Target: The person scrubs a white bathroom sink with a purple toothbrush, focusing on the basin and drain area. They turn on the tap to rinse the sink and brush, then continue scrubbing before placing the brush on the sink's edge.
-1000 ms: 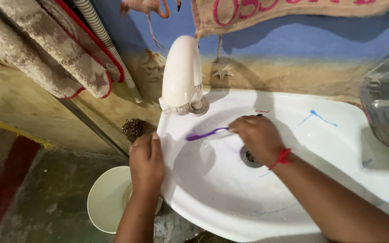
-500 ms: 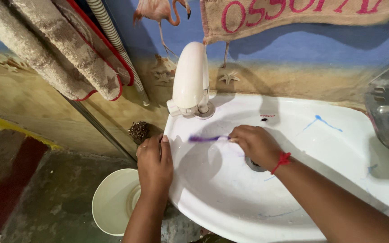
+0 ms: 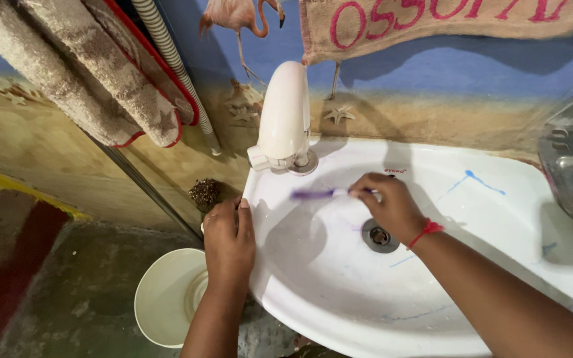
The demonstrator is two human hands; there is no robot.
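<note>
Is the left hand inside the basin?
No, the left hand rests on the sink rim, while the right hand holds the purple toothbrush.

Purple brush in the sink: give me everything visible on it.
The purple brush is slim, toothbrush-like, apparently plastic, and motion-blurred, so its bristles cannot be made out. It lies roughly level over the white sink, just below the tap. The right hand pinches its right end; the other end points toward the left hand on the sink's rim.
</note>
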